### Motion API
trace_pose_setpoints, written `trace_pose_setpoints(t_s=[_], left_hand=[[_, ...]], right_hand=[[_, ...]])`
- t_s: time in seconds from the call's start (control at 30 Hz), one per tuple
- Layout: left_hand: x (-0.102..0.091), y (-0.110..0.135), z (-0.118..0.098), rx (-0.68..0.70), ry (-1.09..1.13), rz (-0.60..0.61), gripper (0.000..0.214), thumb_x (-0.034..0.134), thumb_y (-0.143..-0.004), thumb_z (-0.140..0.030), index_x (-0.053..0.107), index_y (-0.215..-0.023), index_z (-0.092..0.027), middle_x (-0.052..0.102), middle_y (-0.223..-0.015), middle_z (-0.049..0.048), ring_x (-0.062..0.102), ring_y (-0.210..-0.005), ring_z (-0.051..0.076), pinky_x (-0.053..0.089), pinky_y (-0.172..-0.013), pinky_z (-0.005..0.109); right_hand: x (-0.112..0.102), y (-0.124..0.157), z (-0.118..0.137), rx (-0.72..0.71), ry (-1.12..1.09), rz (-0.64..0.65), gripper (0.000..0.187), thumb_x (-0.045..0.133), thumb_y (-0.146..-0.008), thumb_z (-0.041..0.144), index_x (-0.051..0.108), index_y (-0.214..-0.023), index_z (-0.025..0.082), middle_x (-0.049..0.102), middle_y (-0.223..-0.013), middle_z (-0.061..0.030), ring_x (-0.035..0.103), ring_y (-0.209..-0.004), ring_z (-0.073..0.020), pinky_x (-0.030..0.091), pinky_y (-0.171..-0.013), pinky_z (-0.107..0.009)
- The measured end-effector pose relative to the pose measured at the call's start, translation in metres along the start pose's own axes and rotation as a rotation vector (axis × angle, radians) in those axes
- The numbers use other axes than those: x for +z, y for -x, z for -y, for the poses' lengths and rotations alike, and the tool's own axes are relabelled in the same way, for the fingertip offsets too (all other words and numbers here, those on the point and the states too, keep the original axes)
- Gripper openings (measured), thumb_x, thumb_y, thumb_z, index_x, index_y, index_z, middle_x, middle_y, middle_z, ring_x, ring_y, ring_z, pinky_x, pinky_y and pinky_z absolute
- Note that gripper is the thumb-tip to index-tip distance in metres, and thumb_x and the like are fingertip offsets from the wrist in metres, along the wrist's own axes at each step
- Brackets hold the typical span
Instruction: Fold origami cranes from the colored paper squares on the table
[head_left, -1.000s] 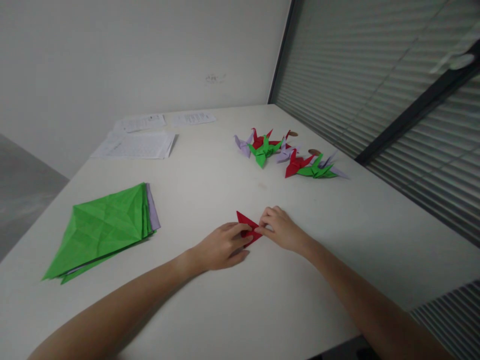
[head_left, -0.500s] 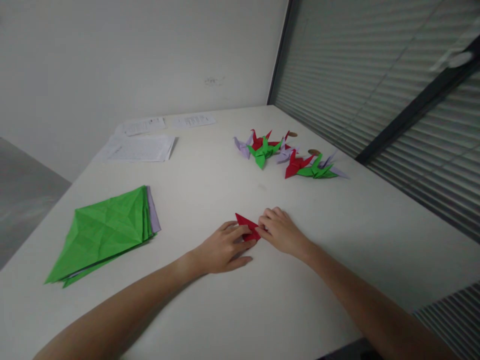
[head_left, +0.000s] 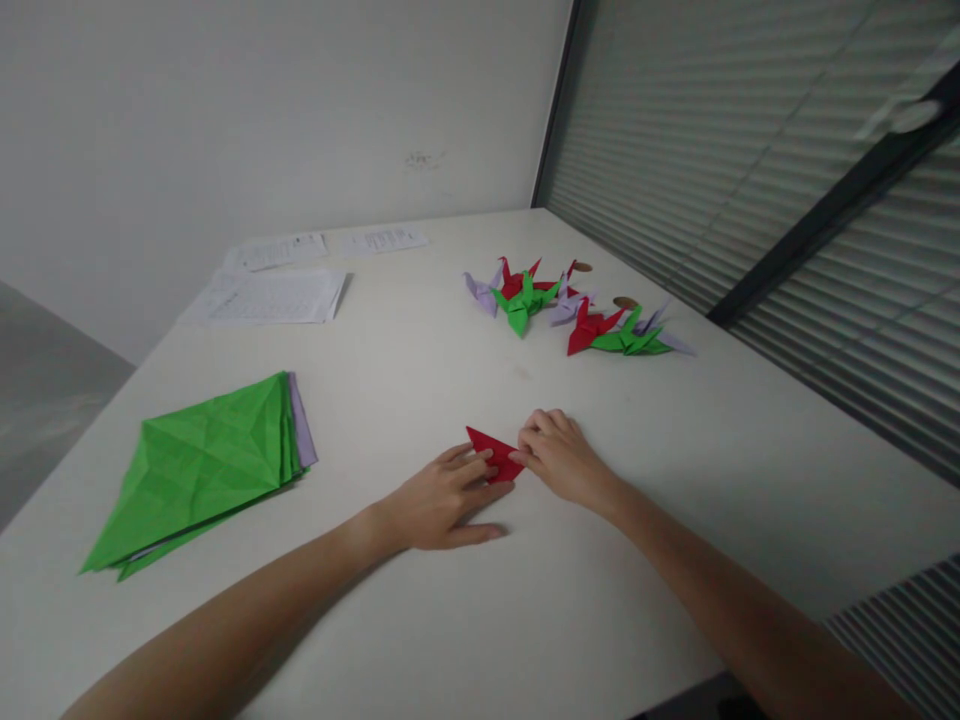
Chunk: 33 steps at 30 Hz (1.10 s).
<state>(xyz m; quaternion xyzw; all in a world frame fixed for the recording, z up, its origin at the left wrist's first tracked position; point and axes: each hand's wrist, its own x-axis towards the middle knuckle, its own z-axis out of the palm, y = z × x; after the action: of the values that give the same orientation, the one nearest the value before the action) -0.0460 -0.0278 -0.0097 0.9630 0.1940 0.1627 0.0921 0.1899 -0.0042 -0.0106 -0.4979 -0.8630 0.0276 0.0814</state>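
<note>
A small folded piece of red origami paper [head_left: 501, 458] lies on the white table between my hands. My left hand [head_left: 446, 497] rests on its left part with the fingers spread and lying flat, the thumb stretched out apart on the table. At the paper's right corner, my right hand [head_left: 559, 455] has its fingers curled together, thumb and fingertips closed on that corner. The right fingertips hide the corner itself. Part of the paper's lower left is covered by the left fingers.
Several folded paper cranes in red, green [head_left: 525, 300] and lilac stand beyond my hands at the right. On the left lies a stack of creased green paper [head_left: 214, 450] with lilac sheets. Printed sheets [head_left: 274, 297] lie farther back. Window blinds [head_left: 697, 130] border the right.
The fingers of my left hand have shifted slightly, and more of the red paper shows between the two hands. My right hand stays at the right corner. The view has moved a little.
</note>
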Motion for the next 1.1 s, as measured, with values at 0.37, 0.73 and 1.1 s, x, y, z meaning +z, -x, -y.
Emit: trace_pose_setpoints(t_s=[0.37,0.73,1.1], left_hand=[[0.0,-0.001,0.003,-0.004,-0.005,0.009,0.052,0.049,-0.093,-0.052,0.056,-0.13,-0.015,0.05,-0.139,0.0161,0.049,-0.128,0.03,0.035,-0.111,0.049],[0.004,0.0,0.003,-0.029,0.014,-0.009,0.05,0.052,-0.091,-0.05,0.059,-0.128,-0.017,0.058,-0.134,0.0143,0.052,-0.125,0.03,0.036,-0.109,0.049],[0.002,0.001,0.001,-0.061,0.11,0.022,0.056,0.051,-0.093,-0.048,0.045,-0.14,-0.018,0.051,-0.142,0.0154,0.044,-0.135,0.027,0.022,-0.117,0.053]], right_hand=[[-0.002,-0.003,-0.004,0.044,-0.063,0.007,0.023,0.067,-0.085,0.04,0.065,-0.074,0.02,0.059,-0.096,-0.0082,0.049,-0.094,-0.0257,0.039,-0.083,-0.04],[-0.003,-0.008,-0.029,0.229,-0.132,0.006,0.026,0.077,-0.074,0.045,0.065,-0.078,0.023,0.057,-0.109,-0.0087,0.049,-0.107,-0.0322,0.039,-0.09,-0.049],[-0.013,-0.004,-0.012,-0.203,-0.544,0.143,0.021,0.064,-0.088,0.026,0.069,-0.108,0.022,0.062,-0.103,-0.0066,0.053,-0.101,-0.0214,0.044,-0.095,-0.038]])
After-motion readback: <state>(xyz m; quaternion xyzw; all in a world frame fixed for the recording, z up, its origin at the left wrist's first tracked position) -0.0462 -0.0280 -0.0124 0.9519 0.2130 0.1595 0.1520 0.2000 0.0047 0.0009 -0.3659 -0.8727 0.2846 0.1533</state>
